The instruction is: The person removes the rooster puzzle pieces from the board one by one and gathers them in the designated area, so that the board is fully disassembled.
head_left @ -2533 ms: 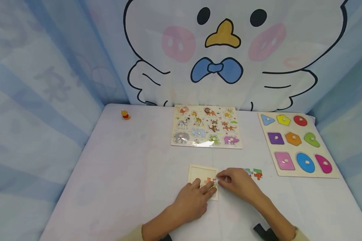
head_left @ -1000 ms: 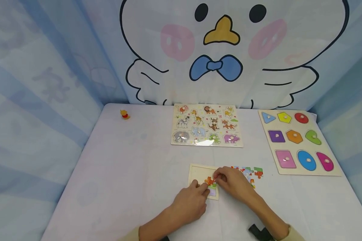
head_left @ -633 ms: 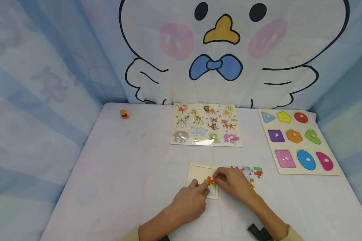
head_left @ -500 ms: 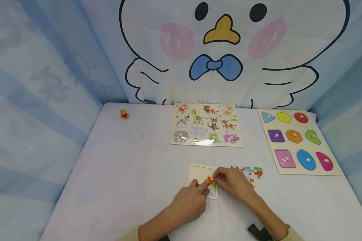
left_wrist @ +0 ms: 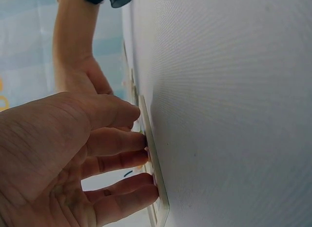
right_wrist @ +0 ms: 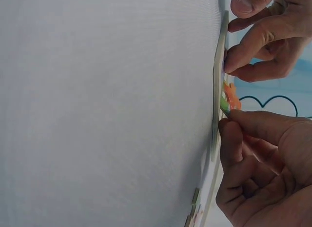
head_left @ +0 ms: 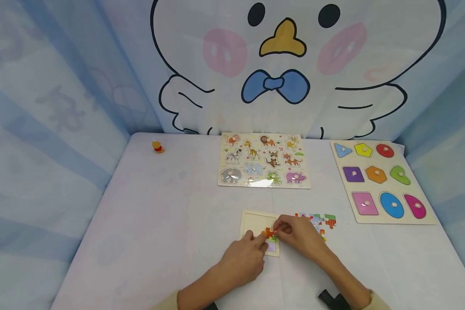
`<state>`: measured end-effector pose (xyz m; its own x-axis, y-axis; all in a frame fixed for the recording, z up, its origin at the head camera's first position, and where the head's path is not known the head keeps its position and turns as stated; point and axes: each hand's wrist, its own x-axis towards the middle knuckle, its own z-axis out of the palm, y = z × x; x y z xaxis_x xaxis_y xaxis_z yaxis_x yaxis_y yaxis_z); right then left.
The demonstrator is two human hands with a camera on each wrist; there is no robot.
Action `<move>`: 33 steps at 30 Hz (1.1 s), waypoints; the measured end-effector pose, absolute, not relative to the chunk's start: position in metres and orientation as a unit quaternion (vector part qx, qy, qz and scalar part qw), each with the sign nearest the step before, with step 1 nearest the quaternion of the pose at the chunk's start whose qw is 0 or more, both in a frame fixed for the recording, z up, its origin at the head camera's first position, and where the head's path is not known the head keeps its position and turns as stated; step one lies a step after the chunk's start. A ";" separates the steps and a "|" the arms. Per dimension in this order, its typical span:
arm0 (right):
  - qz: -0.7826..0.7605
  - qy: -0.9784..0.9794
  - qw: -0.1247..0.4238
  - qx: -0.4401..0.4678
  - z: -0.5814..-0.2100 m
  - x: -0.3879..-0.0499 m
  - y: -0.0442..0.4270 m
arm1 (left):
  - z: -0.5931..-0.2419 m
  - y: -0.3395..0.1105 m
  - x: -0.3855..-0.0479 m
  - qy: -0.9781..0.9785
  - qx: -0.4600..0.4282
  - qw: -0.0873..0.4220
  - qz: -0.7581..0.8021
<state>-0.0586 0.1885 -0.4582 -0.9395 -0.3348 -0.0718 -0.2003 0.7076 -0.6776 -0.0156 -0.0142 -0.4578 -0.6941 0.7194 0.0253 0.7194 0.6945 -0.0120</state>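
The grip of the right hand point(head_left: 299, 237) was together, thumb and forefinger pinching a small orange-and-green puzzle piece point(right_wrist: 231, 95) at the right rim of a shallow frame point(head_left: 253, 221). In the right wrist view the piece stood tilted up from the frame, its green edge slanting toward the thumb tip; whether it had meshed with anything beneath could not be told.

The left hand point(head_left: 241, 261) held nothing in a pinch: its fingers were apart, their tips resting on the lower part of the frame and seeming to steady it. A lavender patch point(head_left: 271, 246) showed below the orange one, while the upper part of the frame was bare.

The step in hand looked like fitting this piece into the frame's right side. The next move called for lining its edge up with the rim, lowering it level and pressing it down, with the left fingertips keeping the frame still.

Just beyond the right hand, loose pieces point(head_left: 317, 220) lay on the worktop point(head_left: 159, 206). Farther off lay an animal board point(head_left: 262, 157), a shape board point(head_left: 379, 187) to its right, and a small yellow-and-red figure point(head_left: 157, 147) near the far left corner.
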 end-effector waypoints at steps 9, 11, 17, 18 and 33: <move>-0.371 0.914 0.066 -0.149 -0.459 -0.056 0.192 | -0.458 -0.013 -0.016 -0.921 -0.390 0.013 -0.001; -0.377 0.912 0.063 -0.152 -0.459 -0.056 0.192 | -0.458 -0.013 -0.016 -0.921 -0.388 0.010 -0.002; -0.394 0.903 0.061 -0.159 -0.460 -0.055 0.193 | -0.455 -0.012 -0.016 -0.926 -0.378 0.002 0.002; -0.394 0.903 0.061 -0.160 -0.461 -0.055 0.192 | -0.455 -0.012 -0.016 -0.926 -0.378 0.004 0.004; -0.405 0.901 0.072 -0.141 -0.463 -0.055 0.191 | -0.454 -0.008 -0.012 -0.922 -0.385 0.028 0.025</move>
